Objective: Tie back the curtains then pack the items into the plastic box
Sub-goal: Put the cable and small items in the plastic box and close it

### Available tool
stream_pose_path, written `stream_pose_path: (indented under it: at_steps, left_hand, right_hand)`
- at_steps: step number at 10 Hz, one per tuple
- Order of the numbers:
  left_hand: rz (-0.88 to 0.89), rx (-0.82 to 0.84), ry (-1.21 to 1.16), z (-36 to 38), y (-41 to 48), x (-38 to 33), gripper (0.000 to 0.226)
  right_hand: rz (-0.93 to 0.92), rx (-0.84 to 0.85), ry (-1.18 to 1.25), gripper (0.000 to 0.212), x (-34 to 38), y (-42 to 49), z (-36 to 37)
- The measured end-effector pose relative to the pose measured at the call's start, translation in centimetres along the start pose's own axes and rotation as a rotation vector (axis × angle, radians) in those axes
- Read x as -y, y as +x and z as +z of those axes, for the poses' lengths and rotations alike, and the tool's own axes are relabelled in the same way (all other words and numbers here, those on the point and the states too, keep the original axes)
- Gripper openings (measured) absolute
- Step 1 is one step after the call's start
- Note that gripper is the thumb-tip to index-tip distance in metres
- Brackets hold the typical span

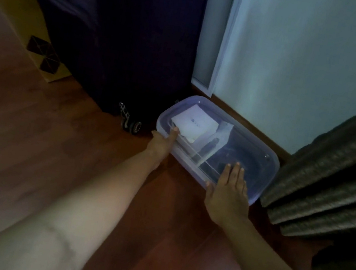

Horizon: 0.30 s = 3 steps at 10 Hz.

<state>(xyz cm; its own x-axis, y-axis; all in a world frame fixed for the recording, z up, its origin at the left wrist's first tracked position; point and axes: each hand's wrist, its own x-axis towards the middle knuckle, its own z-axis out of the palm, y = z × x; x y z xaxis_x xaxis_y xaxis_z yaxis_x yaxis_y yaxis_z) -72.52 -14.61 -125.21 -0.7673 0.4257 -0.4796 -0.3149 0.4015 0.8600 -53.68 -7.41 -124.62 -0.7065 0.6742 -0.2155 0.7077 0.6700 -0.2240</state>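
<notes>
Clear plastic box (267, 171) sits on the wooden floor (54, 137) against the wall, lid apparently on, white packet (194, 123) and other items visible inside. Left hand (162, 143) and right hand (229, 190) press flat on it, fingers spread, gripping nothing. Packing looks nearly finished; the packet's print is unreadable.
</notes>
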Motion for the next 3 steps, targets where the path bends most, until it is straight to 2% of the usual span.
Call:
stream_pose_path:
  at_steps: [1, 2, 3]
  left_hand:
    - [0.035, -0.087, 0.244, -0.1, -2.0, -1.1, 0.087]
    - [0.149, -0.067, 0.429, -1.8, -7.1, -6.3, 0.069]
    - [0.203, -0.027, 0.555, -3.2, -10.6, -10.5, 0.061]
  right_hand:
    - [-0.01, 0.05, 0.046, 0.071, 0.4, -0.7, -2.3]
    - [-0.013, 0.047, 0.177, 0.066, 2.7, -2.0, -9.2]
    - [-0.054, 0.016, 0.179, 0.065, 5.0, -3.1, -14.8]
